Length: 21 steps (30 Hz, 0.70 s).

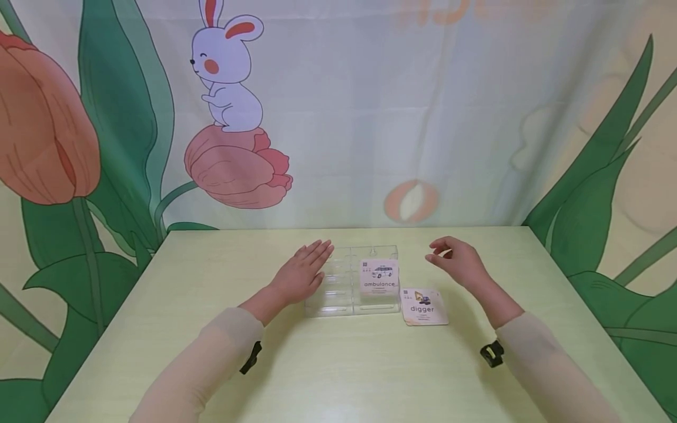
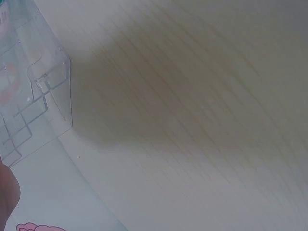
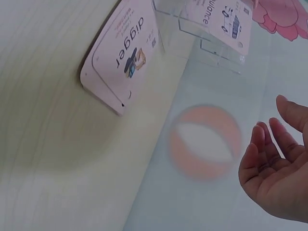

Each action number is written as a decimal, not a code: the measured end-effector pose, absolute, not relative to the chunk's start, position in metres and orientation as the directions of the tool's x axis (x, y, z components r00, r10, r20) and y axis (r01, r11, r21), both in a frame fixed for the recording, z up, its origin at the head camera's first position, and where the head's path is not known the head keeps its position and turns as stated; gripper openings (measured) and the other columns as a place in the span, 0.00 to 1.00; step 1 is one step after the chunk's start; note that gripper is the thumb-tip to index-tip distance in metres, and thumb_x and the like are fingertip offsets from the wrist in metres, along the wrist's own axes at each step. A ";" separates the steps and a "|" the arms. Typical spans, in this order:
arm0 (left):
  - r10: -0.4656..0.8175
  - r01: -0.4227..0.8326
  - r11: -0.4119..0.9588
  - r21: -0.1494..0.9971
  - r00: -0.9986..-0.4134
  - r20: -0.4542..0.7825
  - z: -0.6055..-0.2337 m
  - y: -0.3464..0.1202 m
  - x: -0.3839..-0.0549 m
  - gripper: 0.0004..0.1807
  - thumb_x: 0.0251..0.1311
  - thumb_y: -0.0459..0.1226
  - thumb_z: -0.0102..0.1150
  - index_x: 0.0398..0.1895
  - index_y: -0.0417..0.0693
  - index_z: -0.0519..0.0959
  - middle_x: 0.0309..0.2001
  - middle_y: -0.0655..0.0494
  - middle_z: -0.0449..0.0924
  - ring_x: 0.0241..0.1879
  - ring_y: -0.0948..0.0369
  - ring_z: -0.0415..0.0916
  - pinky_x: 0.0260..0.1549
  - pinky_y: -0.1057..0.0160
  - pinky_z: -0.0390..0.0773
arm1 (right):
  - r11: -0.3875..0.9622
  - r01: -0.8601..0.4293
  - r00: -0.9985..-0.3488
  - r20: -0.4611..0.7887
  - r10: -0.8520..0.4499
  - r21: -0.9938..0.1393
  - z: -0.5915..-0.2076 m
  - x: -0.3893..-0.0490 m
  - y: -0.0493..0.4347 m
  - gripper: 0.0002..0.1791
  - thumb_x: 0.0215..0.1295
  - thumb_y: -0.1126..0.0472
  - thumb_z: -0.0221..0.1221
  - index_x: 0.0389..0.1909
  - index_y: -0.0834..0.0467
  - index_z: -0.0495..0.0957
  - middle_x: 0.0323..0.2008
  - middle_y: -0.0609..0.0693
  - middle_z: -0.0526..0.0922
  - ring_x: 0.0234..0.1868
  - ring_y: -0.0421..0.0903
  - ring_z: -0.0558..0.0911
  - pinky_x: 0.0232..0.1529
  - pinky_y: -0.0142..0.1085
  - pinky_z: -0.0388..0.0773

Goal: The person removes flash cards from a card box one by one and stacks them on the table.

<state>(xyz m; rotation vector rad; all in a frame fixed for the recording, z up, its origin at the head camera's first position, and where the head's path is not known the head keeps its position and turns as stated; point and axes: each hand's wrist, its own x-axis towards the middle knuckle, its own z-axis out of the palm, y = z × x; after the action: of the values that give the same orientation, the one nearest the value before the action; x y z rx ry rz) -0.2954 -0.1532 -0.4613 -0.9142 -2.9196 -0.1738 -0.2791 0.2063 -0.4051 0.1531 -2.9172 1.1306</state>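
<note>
A clear plastic rack (image 1: 338, 309) with stepped slots stands on the table. Propped in its right column is a card (image 1: 378, 276) printed "ambulance". Just right of the rack a "digger" card (image 1: 425, 317) lies on the tabletop; in the right wrist view this card (image 3: 108, 72) seems to be a small stack. My left hand (image 1: 296, 279) has straight fingers along the rack's left side; whether it touches is unclear. To the right of the rack my right hand (image 1: 461, 264) hovers with loosely bent fingers and holds nothing. Only a fingertip (image 2: 8, 192) of the left hand shows in its wrist view.
The pale wood-grain table (image 1: 338, 376) ends at a printed curtain (image 1: 338, 117) behind the rack. Black straps (image 1: 492, 354) sit at both wrists.
</note>
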 end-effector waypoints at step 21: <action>0.562 0.570 0.816 0.091 -0.821 0.102 -0.463 -0.154 -0.297 0.34 0.77 0.40 0.46 0.81 0.39 0.54 0.82 0.44 0.53 0.83 0.46 0.50 0.82 0.45 0.53 | 0.677 -0.162 -0.986 0.098 -0.133 -0.717 -0.438 -0.289 0.164 0.16 0.68 0.61 0.66 0.51 0.64 0.81 0.48 0.61 0.86 0.45 0.53 0.81 0.40 0.32 0.77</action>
<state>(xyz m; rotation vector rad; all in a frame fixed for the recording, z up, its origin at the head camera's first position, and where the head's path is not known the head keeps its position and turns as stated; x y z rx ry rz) -0.2969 -0.1540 -0.4628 -0.9134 -2.9263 -0.1803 -0.2892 0.1637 -0.4376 0.2501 -2.8426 1.2213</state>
